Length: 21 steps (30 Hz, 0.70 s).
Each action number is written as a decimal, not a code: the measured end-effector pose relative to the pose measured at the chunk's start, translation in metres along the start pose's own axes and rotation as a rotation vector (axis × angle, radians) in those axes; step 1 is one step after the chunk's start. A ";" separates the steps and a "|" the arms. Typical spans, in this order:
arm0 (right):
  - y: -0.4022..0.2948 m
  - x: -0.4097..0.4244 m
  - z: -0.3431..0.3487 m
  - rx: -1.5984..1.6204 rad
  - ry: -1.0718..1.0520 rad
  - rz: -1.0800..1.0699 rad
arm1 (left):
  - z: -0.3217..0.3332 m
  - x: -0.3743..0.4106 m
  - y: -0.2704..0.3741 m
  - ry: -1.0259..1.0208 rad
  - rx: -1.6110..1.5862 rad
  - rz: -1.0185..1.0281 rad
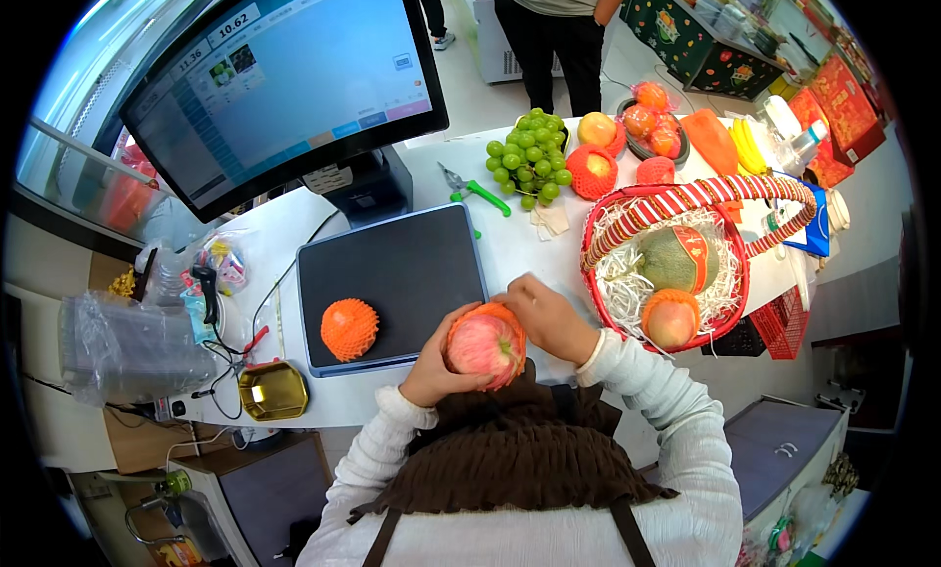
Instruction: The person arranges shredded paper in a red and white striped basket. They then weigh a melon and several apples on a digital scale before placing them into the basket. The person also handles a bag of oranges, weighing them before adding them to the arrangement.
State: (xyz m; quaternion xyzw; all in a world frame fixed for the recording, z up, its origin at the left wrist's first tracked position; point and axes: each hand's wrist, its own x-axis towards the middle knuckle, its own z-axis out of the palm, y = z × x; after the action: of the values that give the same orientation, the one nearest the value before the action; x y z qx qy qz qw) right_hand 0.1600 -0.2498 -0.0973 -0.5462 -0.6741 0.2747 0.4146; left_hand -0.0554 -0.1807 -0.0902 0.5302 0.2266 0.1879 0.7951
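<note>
A red-striped apple (479, 348) rests in my left hand (432, 363), over the front edge of a dark scale platform (397, 273). An orange foam net (519, 330) wraps the apple's far and right sides. At the net's upper right rim, the curled fingers of my right hand (548, 318) pinch it; the fingertips are partly hidden. Another fruit in an orange foam net (350, 329) lies on the platform's left part. To the right stands a red gift basket (590, 288) with a striped handle (662, 214), holding a netted melon (669, 260), a foam-netted fruit (673, 321) and white paper shred (621, 291).
Behind the scale are a touchscreen monitor (294, 74) and green-handled scissors (478, 193). Green grapes (531, 155), netted fruit (592, 171) and a bowl of wrapped fruit (654, 122) line the counter's far side. A gold tray (273, 392) sits at left. Across the counter stands a person (555, 30).
</note>
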 end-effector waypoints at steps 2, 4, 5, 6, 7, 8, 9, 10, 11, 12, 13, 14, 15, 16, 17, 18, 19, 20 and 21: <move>-0.009 0.001 -0.005 -0.303 0.063 -0.163 | 0.003 0.000 0.001 0.026 0.053 0.035; -0.018 0.000 -0.001 -0.195 0.208 -0.054 | 0.008 0.002 0.005 0.042 0.061 0.066; -0.016 -0.003 0.000 -0.060 0.189 0.069 | 0.008 0.003 0.004 0.043 0.068 0.083; -0.011 -0.008 0.002 0.075 0.168 0.194 | 0.009 0.002 0.004 0.043 0.073 0.099; -0.003 -0.013 0.007 0.211 0.151 0.318 | 0.009 0.003 0.003 0.040 0.081 0.115; 0.008 -0.017 0.020 0.617 0.136 0.425 | 0.009 0.004 0.002 0.039 0.066 0.113; 0.008 -0.017 0.024 0.622 0.179 0.420 | 0.010 0.005 0.001 0.043 0.052 0.113; 0.007 -0.016 0.027 0.628 0.223 0.415 | 0.011 0.006 0.000 0.046 0.038 0.112; 0.006 -0.015 0.029 0.632 0.267 0.409 | 0.012 0.007 -0.002 0.075 0.087 0.135; -0.003 -0.010 0.012 -0.017 0.256 0.172 | 0.013 0.007 -0.005 0.111 0.135 0.159; 0.000 -0.010 0.006 -0.188 0.253 0.052 | 0.015 0.008 -0.008 0.138 0.182 0.180; 0.002 -0.011 0.002 -0.358 0.247 -0.070 | 0.020 0.008 -0.008 0.178 0.199 0.191; 0.005 -0.010 0.000 -0.526 0.239 -0.197 | 0.025 0.008 -0.008 0.221 0.218 0.205; 0.004 -0.009 0.005 -0.474 0.310 -0.191 | 0.029 0.009 -0.008 0.265 0.237 0.219; -0.001 -0.009 0.010 -0.284 0.348 -0.044 | 0.032 0.010 -0.009 0.293 0.240 0.240; -0.013 -0.006 0.012 -0.094 0.380 0.102 | 0.034 0.011 -0.010 0.320 0.242 0.261; -0.020 -0.007 0.015 0.097 0.409 0.248 | 0.036 0.011 -0.012 0.347 0.244 0.282; -0.004 -0.012 0.029 0.368 0.411 0.322 | 0.036 0.012 -0.015 0.372 0.227 0.300; -0.002 -0.016 0.034 0.495 0.419 0.373 | 0.035 0.013 -0.020 0.396 0.211 0.318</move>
State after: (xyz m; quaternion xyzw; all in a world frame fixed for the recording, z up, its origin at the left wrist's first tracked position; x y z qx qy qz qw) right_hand 0.1305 -0.2627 -0.1174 -0.5872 -0.3765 0.3826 0.6059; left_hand -0.0244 -0.2075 -0.0987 0.5921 0.3101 0.3858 0.6360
